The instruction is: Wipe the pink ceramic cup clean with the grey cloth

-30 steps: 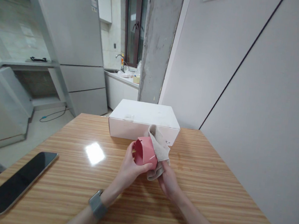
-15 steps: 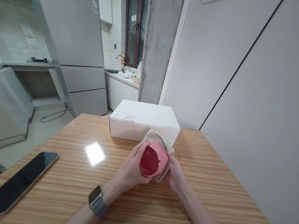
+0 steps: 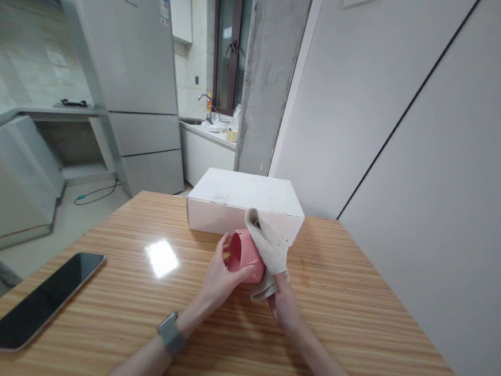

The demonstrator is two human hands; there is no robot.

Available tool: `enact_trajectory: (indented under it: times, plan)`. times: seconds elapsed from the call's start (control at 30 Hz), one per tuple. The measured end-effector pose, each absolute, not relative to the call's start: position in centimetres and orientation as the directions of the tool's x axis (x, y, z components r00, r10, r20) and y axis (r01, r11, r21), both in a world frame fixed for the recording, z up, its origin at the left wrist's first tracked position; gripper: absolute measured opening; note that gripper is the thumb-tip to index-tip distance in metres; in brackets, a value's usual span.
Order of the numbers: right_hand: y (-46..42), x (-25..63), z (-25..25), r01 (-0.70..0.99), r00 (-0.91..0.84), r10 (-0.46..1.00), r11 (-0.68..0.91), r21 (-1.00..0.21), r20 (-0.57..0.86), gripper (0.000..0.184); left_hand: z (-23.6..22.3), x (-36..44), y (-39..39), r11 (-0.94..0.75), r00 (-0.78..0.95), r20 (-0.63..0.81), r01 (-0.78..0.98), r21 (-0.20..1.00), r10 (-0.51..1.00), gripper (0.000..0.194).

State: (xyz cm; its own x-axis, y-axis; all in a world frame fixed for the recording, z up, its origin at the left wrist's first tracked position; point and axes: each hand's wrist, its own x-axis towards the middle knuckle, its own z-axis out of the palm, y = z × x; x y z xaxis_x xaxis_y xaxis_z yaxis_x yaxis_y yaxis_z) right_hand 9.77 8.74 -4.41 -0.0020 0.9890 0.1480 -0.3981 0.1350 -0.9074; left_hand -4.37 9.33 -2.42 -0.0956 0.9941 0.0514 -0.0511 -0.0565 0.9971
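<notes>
A pink cup-like container [image 3: 250,263] is tilted on its side above the table, its round mouth facing left toward me. My left hand [image 3: 219,276] is closed around it near the rim, thumb along the near side. Against the container's right side lies a light grey cloth [image 3: 273,252], bunched and folded. My right hand [image 3: 284,303] grips the cloth at its lower edge, with some fingers hidden behind the fabric. The left wrist wears a watch with a grey band [image 3: 172,334].
A white box [image 3: 244,202] stands on the wooden table [image 3: 131,318] just behind my hands. To the left lies a dark phone-like slab [image 3: 44,301]. Beyond the table are a fridge [image 3: 142,65], a sink counter [image 3: 206,142] and a white wall panel [image 3: 431,199] on the right.
The pink container has turned so its mouth points more to the left. The cloth now shows more fully at its right side, and my right hand has moved slightly down.
</notes>
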Motion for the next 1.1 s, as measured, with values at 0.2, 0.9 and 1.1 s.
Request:
enact_trajectory:
  times: [0.2, 0.9, 1.1]
  plan:
    - [7.3, 11.3, -3.0, 0.089, -0.211, 0.834, 0.536, -0.839, 0.510, 0.040, -2.9, -3.7, 9.2, -0.097, -0.054, 0.090, -0.135, 0.986, 0.994, 0.094]
    - [9.6, 10.6, -1.1, -0.695, -0.217, 0.952, -0.307, -0.651, -0.217, 0.031, -0.8, -4.0, 7.9, -0.177, 0.046, 0.203, -0.331, 0.927, 0.978, 0.101]
    - [7.0, 11.1, 0.0, -0.710, -0.280, 0.894, -0.439, -0.551, -0.350, 0.038, -0.5, -4.7, 8.5, -0.316, -0.169, 0.293, -0.132, 0.939, 0.941, 0.098]
